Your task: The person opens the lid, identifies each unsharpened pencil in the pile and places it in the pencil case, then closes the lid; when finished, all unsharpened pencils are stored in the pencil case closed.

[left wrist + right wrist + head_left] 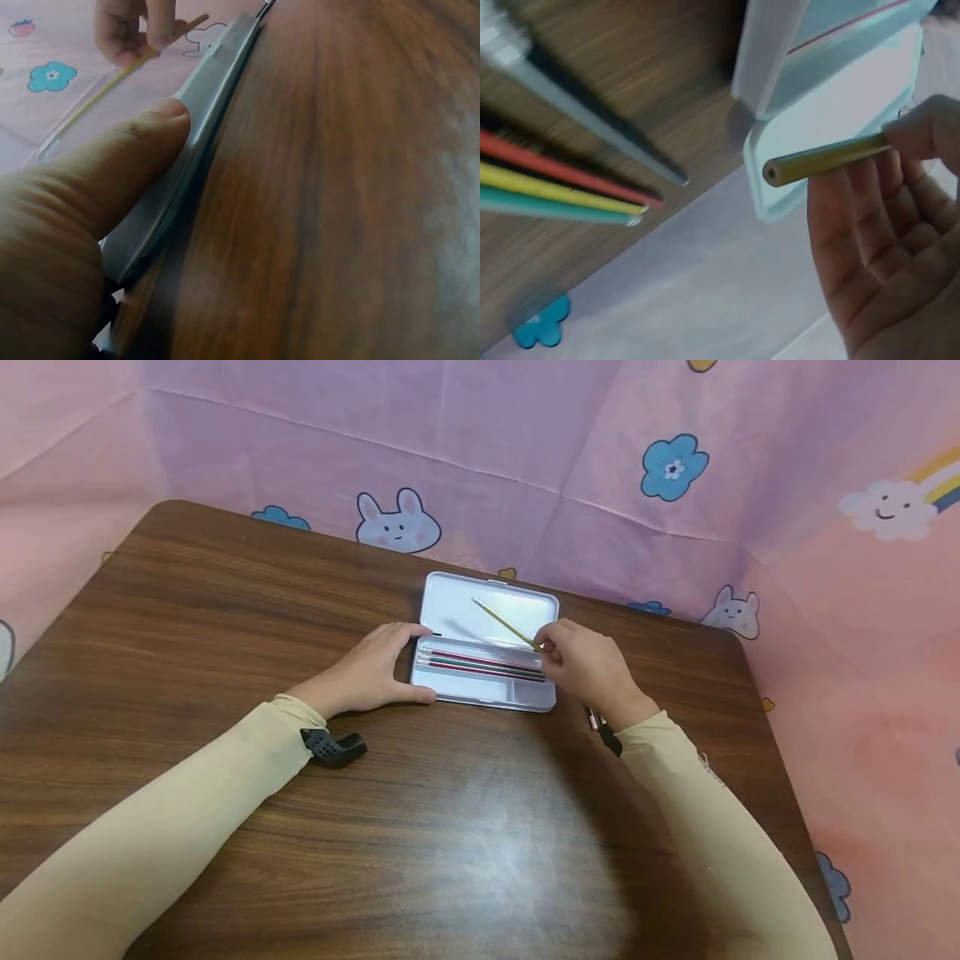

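An open white pencil case (468, 691) lies on the table, its lid (450, 602) tipped back. Several red and dark green pencils (480, 667) lie lengthwise inside. My left hand (363, 670) holds the left end of the case, thumb along the front edge and fingers near the hinge. Over the right part of the case, my right hand (588, 664) pinches a yellow pencil (504, 622) between thumb and fingers. That pencil slants above the case, its pale end up and to the left. The right wrist view shows its blunt, unsharpened end (774, 173).
Beyond the right hand, red, yellow and green pencils (562, 187) lie on the table beside a grey stick-like item (604, 116), mostly hidden in the head view. A brown wooden table (420, 827) bears everything. Patterned pink cloth (510, 435) hangs behind the table and along its sides.
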A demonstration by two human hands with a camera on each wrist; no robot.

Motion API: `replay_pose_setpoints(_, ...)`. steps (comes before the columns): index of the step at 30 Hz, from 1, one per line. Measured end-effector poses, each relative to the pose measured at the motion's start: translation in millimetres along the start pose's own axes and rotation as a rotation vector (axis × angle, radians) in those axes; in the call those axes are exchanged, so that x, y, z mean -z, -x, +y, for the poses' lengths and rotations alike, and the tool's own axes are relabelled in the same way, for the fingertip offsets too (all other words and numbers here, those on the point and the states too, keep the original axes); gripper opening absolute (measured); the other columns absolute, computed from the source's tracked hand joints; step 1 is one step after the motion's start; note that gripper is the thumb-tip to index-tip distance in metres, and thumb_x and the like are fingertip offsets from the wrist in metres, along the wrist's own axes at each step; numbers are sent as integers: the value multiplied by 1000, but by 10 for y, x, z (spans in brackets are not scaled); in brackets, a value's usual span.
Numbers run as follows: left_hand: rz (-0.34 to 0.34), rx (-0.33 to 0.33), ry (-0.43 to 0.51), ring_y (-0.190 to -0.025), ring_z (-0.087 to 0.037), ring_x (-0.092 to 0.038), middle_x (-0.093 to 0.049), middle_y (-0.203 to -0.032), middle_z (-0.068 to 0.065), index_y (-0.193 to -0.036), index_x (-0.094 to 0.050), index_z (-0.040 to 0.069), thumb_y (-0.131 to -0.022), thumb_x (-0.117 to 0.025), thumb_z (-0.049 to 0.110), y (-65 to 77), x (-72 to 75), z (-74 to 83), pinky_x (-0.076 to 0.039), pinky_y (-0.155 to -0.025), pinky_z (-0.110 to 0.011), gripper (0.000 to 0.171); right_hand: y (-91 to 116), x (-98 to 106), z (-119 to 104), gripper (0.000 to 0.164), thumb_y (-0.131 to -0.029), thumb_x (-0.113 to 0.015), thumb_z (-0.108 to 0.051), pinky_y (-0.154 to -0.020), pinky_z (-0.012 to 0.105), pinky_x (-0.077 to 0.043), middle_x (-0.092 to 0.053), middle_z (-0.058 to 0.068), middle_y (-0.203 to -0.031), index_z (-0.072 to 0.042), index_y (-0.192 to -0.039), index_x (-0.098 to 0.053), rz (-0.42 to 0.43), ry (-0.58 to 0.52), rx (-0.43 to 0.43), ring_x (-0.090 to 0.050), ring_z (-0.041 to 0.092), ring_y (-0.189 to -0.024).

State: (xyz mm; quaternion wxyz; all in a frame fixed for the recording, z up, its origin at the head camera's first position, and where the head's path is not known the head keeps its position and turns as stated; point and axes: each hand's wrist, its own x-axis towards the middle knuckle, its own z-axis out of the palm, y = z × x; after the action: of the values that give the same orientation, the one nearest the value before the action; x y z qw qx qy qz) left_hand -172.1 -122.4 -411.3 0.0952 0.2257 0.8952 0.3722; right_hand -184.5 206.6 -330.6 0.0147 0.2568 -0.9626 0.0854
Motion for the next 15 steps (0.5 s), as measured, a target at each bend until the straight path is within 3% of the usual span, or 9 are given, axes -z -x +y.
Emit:
replay_pose_setpoints(6, 2, 7, -1, -152, -32, -28, -34, -163, -10, -159, -35, 14, -81, -82, 61, -10, -9, -6, -30, -120, -58, 102, -165, -132, -127, 16, -92, -66, -6, -62, 42, -50, -69, 1, -100, -12, -107, -71, -88, 111, 106, -63, 19, -81)
replay_pose_setpoints(15, 6, 15, 6, -151, -31, -30, -36, -162, -10, -157, -37, 13, -80, -82, 63, -15, -15, -21, -31, -120, -57, 102, -308, -250, -172, 16, -97, -66, -7, -74, 43, -60, -71, 5, -103, -8, -111, -72, -110, 164, 185, -70, 23, -92)
